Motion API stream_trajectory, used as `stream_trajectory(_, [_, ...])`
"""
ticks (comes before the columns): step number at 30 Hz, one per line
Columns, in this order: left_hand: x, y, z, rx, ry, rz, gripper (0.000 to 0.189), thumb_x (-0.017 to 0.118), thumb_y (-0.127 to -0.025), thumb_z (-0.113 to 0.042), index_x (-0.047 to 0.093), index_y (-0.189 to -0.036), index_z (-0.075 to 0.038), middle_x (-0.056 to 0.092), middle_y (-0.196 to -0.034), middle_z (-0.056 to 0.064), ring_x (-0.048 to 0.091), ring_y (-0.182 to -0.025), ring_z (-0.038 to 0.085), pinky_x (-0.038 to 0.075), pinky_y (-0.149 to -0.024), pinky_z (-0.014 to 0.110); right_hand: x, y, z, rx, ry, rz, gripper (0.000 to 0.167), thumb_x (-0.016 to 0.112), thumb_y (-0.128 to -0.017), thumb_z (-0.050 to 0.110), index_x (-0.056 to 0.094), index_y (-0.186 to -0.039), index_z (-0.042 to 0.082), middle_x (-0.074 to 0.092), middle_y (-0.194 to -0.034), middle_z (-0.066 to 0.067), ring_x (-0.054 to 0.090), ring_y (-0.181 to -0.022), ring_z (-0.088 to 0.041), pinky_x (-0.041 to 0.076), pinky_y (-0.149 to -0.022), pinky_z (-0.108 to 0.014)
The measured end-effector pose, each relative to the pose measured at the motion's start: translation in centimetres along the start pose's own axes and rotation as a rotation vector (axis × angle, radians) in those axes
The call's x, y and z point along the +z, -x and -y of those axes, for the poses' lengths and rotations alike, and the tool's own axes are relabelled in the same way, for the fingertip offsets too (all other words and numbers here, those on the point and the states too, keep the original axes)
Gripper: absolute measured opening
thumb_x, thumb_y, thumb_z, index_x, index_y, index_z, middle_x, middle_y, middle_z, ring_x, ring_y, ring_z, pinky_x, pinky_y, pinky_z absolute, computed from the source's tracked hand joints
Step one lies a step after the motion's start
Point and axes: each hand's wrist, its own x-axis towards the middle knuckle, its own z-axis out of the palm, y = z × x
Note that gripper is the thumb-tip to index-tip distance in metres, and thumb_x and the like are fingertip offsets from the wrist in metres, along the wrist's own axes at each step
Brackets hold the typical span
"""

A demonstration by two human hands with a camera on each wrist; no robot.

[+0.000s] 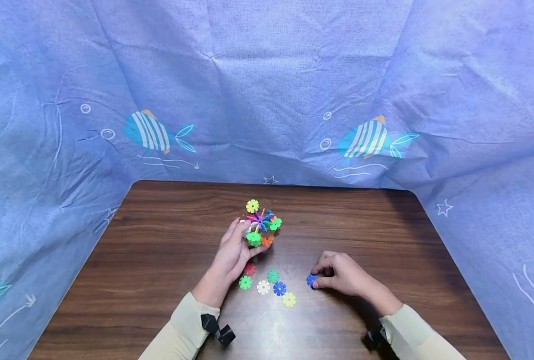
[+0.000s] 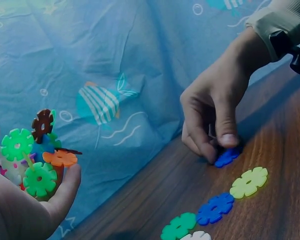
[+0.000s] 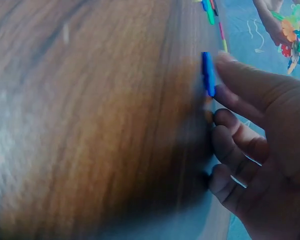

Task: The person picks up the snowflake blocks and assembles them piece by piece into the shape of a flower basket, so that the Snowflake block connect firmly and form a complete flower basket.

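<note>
My left hand (image 1: 231, 248) holds up a many-coloured cluster of interlocking notched plastic discs (image 1: 260, 221), its thumb and fingers around the near left side. Green, orange, yellow, purple and blue discs stick out of it at different angles; in the left wrist view a brown disc (image 2: 42, 125) tops it. Over to the right, my right hand (image 1: 342, 274) pinches a loose blue notched disc (image 1: 311, 280) by its edge, close to the tabletop. Seen from the right wrist, that blue disc (image 3: 208, 74) shows edge-on by the thumb and index fingertips.
Between the hands, loose discs lie on the brown wooden table (image 1: 158, 240): red (image 1: 249, 269), white (image 1: 263, 287), yellow (image 1: 289, 299), a second blue one (image 1: 279, 288) and two green (image 1: 273, 275). A blue fish-print cloth (image 1: 267, 100) hangs behind and at both sides.
</note>
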Motion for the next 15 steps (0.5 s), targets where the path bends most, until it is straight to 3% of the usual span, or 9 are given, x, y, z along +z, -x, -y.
stream_trajectory(5, [0.2, 0.0, 0.1, -0.003, 0.003, -0.008, 0.058, 0.052, -0.105, -0.025, 0.021, -0.152, -0.014, 0.041, -0.157, 0.015, 0.051, -0.138, 0.028, 0.049, -0.103, 0.063, -0.1, 0.1, 0.1, -0.002, -0.012, -0.005, 0.022, 0.091, -0.077, 0.025, 0.079, -0.095, 0.022, 0.064, -0.086, 0.013, 0.056, -0.075, -0.005, 0.046, -0.065, -0.02])
stream_trajectory(10, [0.3, 0.1, 0.1, -0.002, 0.004, 0.0, 0.054, 0.051, -0.105, -0.023, 0.024, -0.15, -0.012, 0.042, -0.156, 0.017, 0.051, -0.137, 0.029, 0.047, -0.104, 0.065, -0.3, -0.5, 0.2, 0.038, -0.062, -0.052, 0.018, 0.088, -0.08, 0.017, 0.071, -0.085, 0.021, 0.066, -0.077, 0.015, 0.06, -0.071, 0.001, 0.051, -0.065, -0.021])
stream_trajectory(15, [0.3, 0.2, 0.2, -0.024, -0.003, -0.003, 0.078, 0.054, -0.105, -0.024, 0.001, -0.161, -0.013, 0.036, -0.161, 0.017, 0.047, -0.141, 0.031, 0.047, -0.105, 0.063, -1.6, -2.1, 1.3, 0.06, -0.086, -0.093, 0.012, 0.083, -0.087, 0.015, 0.074, -0.092, 0.02, 0.071, -0.079, 0.014, 0.063, -0.072, 0.001, 0.054, -0.067, -0.023])
